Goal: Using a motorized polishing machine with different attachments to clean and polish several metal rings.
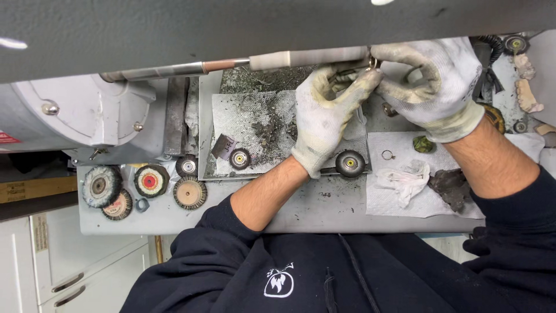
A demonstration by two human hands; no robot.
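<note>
Small metal ring (373, 62) sits pinched between both gloved hands, right up against the end of the spindle (301, 58) of the polishing motor (69, 110), at top centre of the view. Left hand (324, 119) – fingers pressed together on the ring from below; right hand (431, 81) – grip curled shut on it from above, w/ thumb & forefinger at the ring. Below the hands: a dirty tray (255, 124) w/ grit & 2 small black wheels (350, 163). Right of that, a paper towel (399, 200) w/ another ring (388, 155), a white rag (405, 178) & a dark lump (450, 186). Left on the surface (324, 211): several round brush wheels (190, 192).
</note>
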